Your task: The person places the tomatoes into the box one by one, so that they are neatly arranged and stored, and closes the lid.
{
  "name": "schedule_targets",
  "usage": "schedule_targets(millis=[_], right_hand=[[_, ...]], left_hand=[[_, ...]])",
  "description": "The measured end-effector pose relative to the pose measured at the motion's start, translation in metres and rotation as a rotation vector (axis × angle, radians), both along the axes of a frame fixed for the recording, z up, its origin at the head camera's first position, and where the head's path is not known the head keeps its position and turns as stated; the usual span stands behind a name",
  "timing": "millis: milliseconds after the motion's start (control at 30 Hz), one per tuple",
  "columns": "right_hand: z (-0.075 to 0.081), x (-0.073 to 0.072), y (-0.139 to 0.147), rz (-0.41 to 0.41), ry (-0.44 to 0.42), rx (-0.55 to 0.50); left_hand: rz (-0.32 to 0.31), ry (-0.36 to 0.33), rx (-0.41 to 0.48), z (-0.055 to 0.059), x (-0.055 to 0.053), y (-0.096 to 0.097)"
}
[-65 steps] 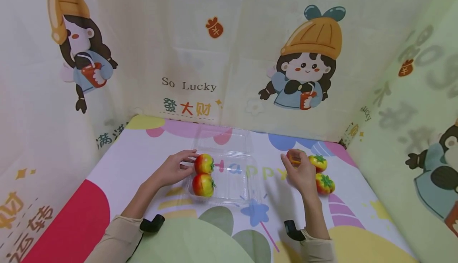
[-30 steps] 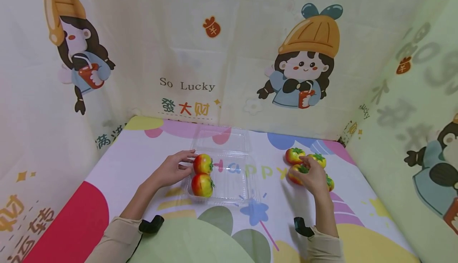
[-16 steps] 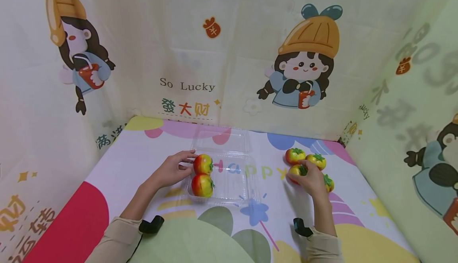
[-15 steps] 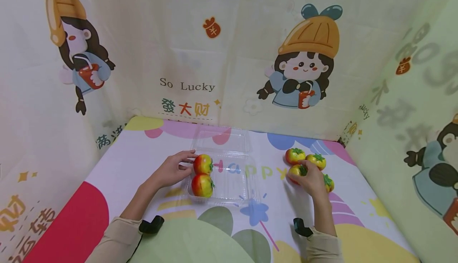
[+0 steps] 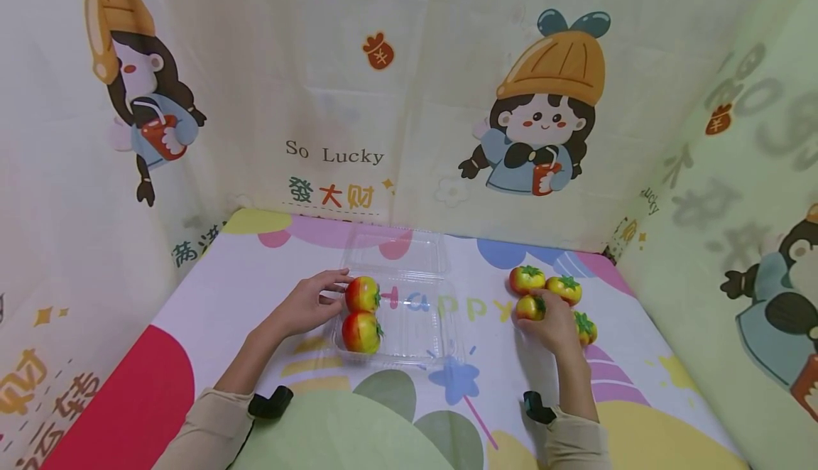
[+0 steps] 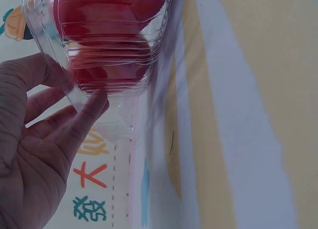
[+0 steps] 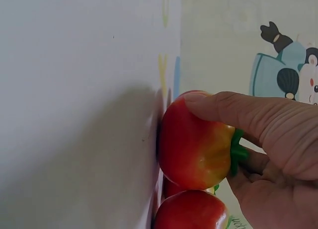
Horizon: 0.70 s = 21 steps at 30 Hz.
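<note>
My left hand [image 5: 308, 307] touches the left rim of a clear plastic clamshell box [image 5: 412, 317], its fingers fairly straight. Two red-and-yellow fruits [image 5: 363, 332] with green leafy tops, like tomatoes or persimmons, stand one behind the other in the box's left part. In the left wrist view the fruits show red through the ridged wall, close to the fingers. To the right, my right hand [image 5: 556, 324] grips another such fruit [image 7: 196, 144] with its thumb on one side; the other fingers are partly hidden behind it. Whether that fruit touches the table, I cannot tell.
Several more of these fruits [image 5: 565, 290] lie close around the right hand. The box's lid [image 5: 396, 251] lies folded back towards the rear wall. Printed cloth walls [image 5: 422, 101] enclose the patterned table [image 5: 486, 363] at the back and both sides.
My right hand has come from the rearmost fruit towards the nearer one on the left and closed round it. That fruit has tilted slightly. The left hand has stayed at the box.
</note>
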State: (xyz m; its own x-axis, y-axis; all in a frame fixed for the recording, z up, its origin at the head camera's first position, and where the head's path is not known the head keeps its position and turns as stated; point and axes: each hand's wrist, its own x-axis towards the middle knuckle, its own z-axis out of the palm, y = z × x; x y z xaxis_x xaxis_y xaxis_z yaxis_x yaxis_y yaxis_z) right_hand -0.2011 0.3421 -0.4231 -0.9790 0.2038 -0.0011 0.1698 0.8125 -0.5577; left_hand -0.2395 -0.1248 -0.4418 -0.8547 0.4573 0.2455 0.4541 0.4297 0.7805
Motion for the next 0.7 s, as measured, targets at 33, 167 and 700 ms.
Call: schedule_targets(millis=[33,167,700], right_hand=[[-0.0003,0.0000,0.0003,0.006,0.003,0.006],[-0.0010,0.0008,0.0002,0.020,0.013,0.017],[0.0040,0.0036,-0.0031,0.029,0.073,0.030]], left_hand=[[-0.002,0.001,0.001,0.0001,0.0000,0.0000],[-0.007,0.002,0.005,-0.0001,0.0001,-0.0002],[-0.010,0.010,-0.001,-0.0022,-0.0006,-0.0009]])
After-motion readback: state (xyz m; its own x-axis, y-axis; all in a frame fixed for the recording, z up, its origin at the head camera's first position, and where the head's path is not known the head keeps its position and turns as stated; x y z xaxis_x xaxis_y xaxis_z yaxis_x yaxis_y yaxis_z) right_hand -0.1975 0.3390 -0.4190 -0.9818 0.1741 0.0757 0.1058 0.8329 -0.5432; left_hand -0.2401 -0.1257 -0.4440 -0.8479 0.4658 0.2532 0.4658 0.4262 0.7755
